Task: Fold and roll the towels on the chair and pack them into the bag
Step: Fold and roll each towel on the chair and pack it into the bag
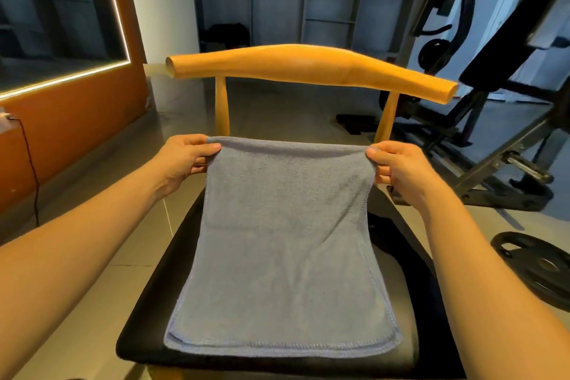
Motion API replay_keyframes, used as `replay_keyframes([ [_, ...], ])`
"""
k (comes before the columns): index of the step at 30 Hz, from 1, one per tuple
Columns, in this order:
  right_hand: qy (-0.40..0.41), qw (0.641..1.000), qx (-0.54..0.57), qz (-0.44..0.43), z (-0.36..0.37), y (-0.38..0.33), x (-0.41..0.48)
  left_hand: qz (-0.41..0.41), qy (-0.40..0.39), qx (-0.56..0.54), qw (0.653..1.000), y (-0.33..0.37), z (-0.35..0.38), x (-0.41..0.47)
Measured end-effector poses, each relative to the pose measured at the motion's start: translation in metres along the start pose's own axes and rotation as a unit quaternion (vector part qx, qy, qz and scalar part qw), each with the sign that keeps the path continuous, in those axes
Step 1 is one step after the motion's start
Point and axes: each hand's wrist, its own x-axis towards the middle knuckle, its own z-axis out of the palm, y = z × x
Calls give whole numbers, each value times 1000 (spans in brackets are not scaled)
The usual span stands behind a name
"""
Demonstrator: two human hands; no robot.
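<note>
- Pinched at both far corners: left hand [185, 157] on one, right hand [398, 166] on the other, thumbs on top, fingers curled beneath, closed firmly on cloth.
- Stretched between the two grips: the far edge of a grey-blue towel [283, 244], held up and nearly straight, sagging only slightly midway.
- Below the grips, draped down and toward the person, near end lying flat on the chair [143, 333], on its black padded seat; seemingly doubled, with two stitched hems showing at the near edge.
- Likely light, limp and soft; fine plush pile, probably microfibre, not slippery, not fragile. Should crease wherever laid and keep no shape unsupported.
- Best taken at corners or along the hemmed edge, as here; a pinch in mid-cloth would likely bunch it.
- Beyond the grips: a smooth, curved wooden back rail [308, 66], rounded and tapering toward its ends.
- Low to the right of the right grip: a dark, round weight plate [536, 265], hard and matte.
- No bag in view.
</note>
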Motion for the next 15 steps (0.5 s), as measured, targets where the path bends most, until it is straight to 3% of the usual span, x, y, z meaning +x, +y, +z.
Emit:
replay_keyframes([
  [3, -10, 998, 15, -52, -4, -31, -19, 34, -16, -67, 997, 22, -8, -19],
  [8, -15, 993, 20, -113, -8, -86, -60, 54, -120, -162, 978, 66, -30, -55],
  [15, -113, 977, 78, -162, -17, -169, -132, 91, -212, -275, 933, 133, -49, -123],
])
